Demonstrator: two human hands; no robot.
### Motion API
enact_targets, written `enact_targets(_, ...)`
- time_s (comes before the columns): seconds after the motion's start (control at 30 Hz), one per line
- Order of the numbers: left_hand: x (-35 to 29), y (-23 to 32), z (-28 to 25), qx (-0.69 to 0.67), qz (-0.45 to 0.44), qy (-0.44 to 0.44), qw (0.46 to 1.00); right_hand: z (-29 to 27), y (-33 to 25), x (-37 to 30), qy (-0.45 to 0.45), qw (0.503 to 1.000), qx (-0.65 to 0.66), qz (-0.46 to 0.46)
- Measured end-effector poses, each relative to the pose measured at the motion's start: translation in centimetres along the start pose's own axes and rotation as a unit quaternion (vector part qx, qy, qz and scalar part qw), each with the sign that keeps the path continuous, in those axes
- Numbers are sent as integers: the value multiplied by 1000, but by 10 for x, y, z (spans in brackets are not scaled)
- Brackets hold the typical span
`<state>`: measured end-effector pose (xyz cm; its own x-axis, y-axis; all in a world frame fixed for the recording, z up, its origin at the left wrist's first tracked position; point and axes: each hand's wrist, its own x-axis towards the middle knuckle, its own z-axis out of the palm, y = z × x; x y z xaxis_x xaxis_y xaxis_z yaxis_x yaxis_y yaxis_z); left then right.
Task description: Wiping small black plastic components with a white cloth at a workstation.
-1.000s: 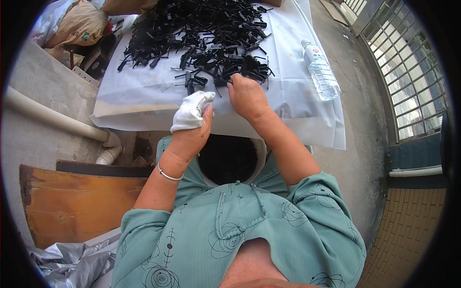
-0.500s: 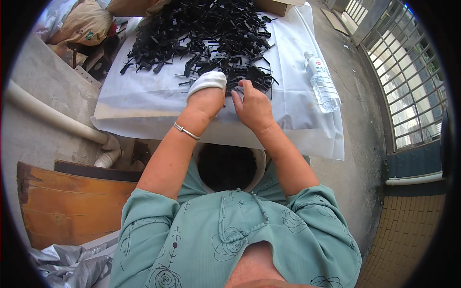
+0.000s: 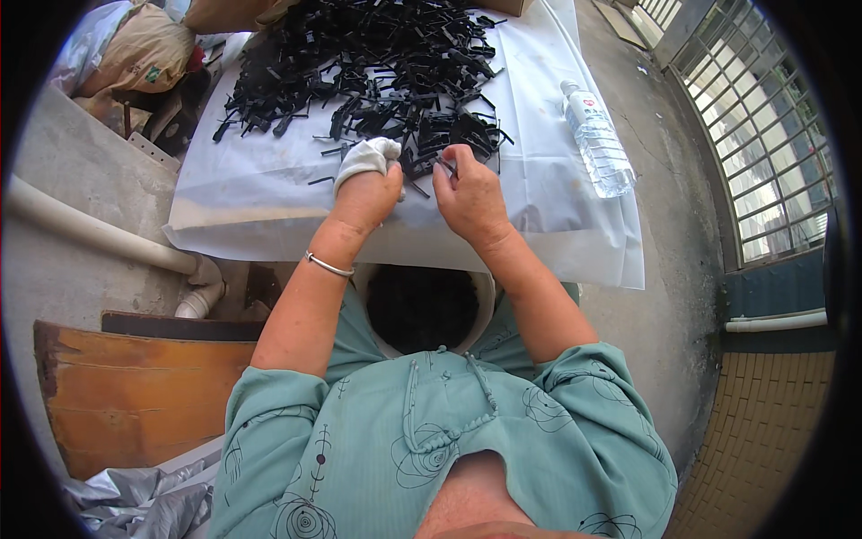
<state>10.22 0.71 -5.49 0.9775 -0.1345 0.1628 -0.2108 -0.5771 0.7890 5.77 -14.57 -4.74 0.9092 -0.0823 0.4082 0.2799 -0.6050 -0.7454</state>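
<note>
A pile of small black plastic parts (image 3: 359, 67) with thin stems covers the far half of the white-sheeted table (image 3: 242, 193). At its near edge is my left hand (image 3: 366, 184), its fingers wrapped in a white cloth covering (image 3: 368, 154) and its thumb bare. Those fingers are curled; whatever they grip is hidden. My right hand (image 3: 471, 198), bare, pinches a small black plastic part (image 3: 448, 167) between thumb and forefinger, close against the pile. One loose thin black piece (image 3: 418, 189) lies on the sheet between my hands.
Below the table edge, between my legs, stands a pale bucket (image 3: 486, 301) with dark contents. A clear water bottle (image 3: 600, 148) lies at the table's right side. A cardboard box (image 3: 505, 6) sits at the back, sacks (image 3: 144, 54) far left, a pipe (image 3: 99, 234) along the left wall.
My left hand has drawn a little left and toward me, away from the right hand. The right hand's fingertips have closed in a pinch. The view has shifted slightly.
</note>
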Motion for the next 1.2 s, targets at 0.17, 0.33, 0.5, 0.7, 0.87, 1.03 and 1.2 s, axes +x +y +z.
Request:
enact_targets(0.17,-7,9,-1,15,32,-15,999,2,11,9,-22,991,-69,-109)
enact_targets(0.33,-22,25,-14,-3,18,-28,999,-8,0,-3,-58,972,45,-224)
enact_targets(0.5,-42,27,-22,-306,-56,-128,942,-13,-15,-17,-77,975,94,-187)
enact_targets(0.7,-64,37,-27,-413,4,-136,900,-11,-27,-22,-116,925,352,79)
enact_targets(0.87,-76,45,-45,-396,16,-182,900,-24,-28,-25,-215,925,314,6)
enact_targets(1.03,-92,53,-47,-346,-10,-141,928,-39,-42,-40,-180,961,203,-59)
enact_targets(1.2,-102,47,-30,-240,32,-52,969,-30,-45,-45,-136,968,165,-129)
